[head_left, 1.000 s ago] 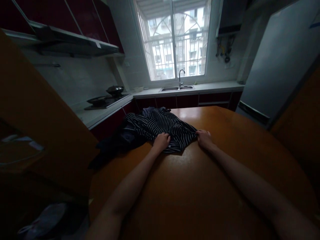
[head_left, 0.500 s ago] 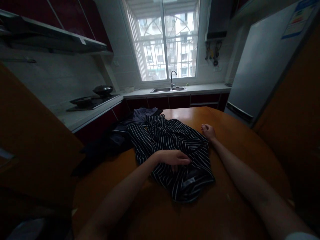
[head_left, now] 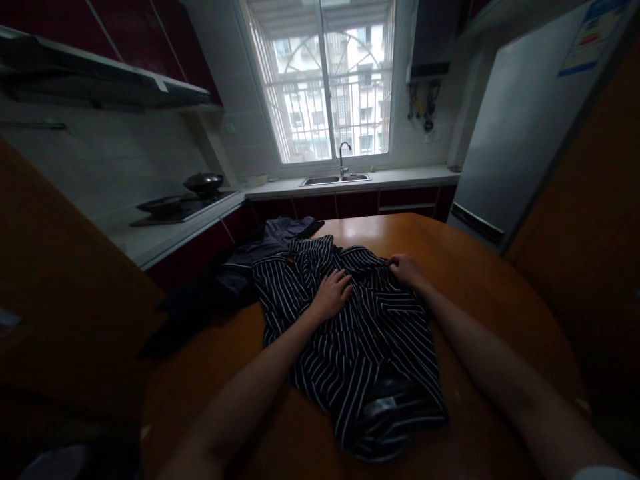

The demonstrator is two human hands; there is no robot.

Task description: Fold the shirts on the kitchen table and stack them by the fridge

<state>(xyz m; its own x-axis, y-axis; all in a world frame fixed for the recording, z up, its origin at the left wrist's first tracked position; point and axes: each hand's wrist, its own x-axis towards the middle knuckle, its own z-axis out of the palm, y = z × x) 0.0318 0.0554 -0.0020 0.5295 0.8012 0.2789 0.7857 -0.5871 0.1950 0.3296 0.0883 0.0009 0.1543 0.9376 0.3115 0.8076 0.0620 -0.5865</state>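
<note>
A black shirt with thin white stripes [head_left: 350, 347] lies spread and wrinkled on the wooden table [head_left: 480, 287]. Its neck opening, with a pale label inside, faces me. My left hand [head_left: 333, 293] rests flat on the middle of the shirt, fingers apart. At the shirt's right edge, my right hand [head_left: 404, 270] has its fingers pinched on the fabric. Beyond the shirt and to its left lies a heap of dark clothes [head_left: 240, 273], which touches the striped cloth.
A sink with a tap [head_left: 343, 175] is set in the counter under the window. To the left stand a stove with a lidded pan [head_left: 203, 182] and a second pan [head_left: 159, 205]. A fridge [head_left: 515, 133] is at the right.
My left hand has moved away from me and flattened on the shirt. My right hand has come left onto the shirt's edge. The neck end now reaches nearer to me and lies more spread.
</note>
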